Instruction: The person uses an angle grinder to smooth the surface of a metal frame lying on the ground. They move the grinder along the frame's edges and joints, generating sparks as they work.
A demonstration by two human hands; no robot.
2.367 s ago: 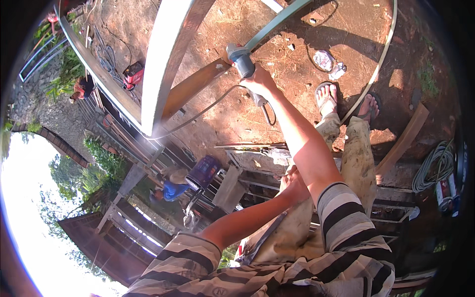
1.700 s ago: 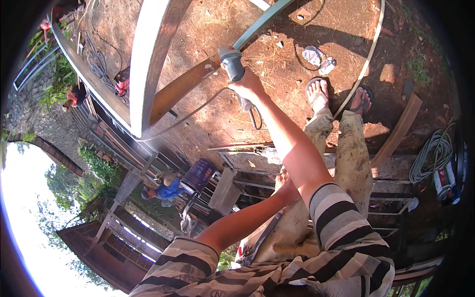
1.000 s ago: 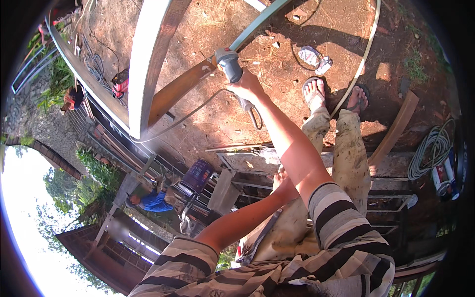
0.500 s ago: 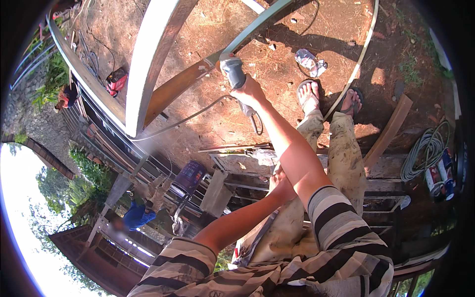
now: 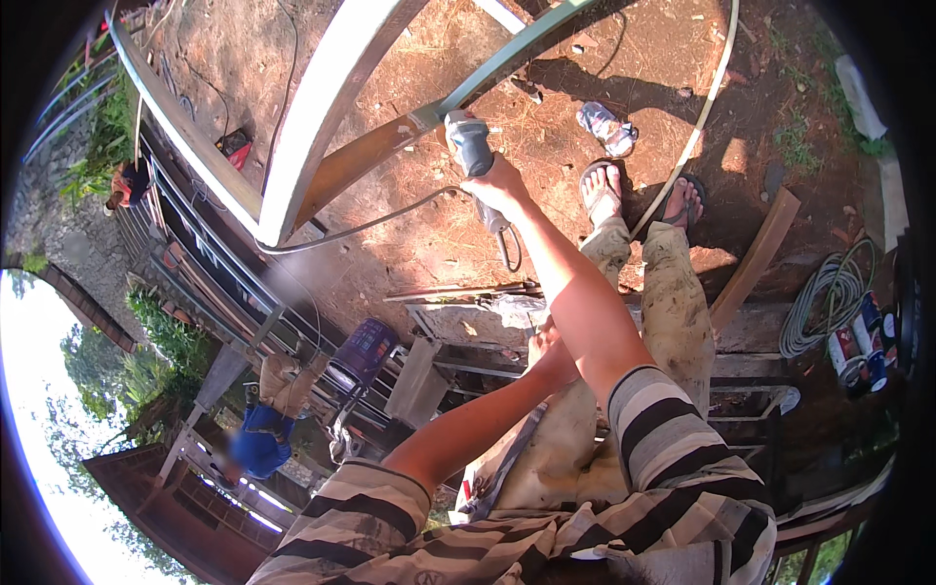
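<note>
My right hand (image 5: 495, 183) is wrapped round the body of a grey corded angle grinder (image 5: 470, 146). Its head sits close beside a curved wooden beam (image 5: 366, 161), brown along this stretch and blue-grey farther up; whether they touch I cannot tell. My left hand (image 5: 552, 349) is closed near my left knee, beneath my right forearm. A small pale piece shows at its fingertips, too unclear to name. A broad curved white board (image 5: 322, 117) rises left of the grinder. The grinder's cord (image 5: 513, 255) loops below its rear end.
Pale hose (image 5: 707, 112) crosses the dirt floor beside my sandalled feet. A wooden plank (image 5: 756, 258), coiled hose (image 5: 829, 302) and cans (image 5: 863, 341) lie right. Leftward are a purple drum (image 5: 363, 351), metal rails and a person in blue (image 5: 263, 439); another person (image 5: 127, 185) is farther off.
My left hand has moved slightly forward, so more of its fingers show. The white board and beam have shifted right in view. The person in blue has changed posture.
</note>
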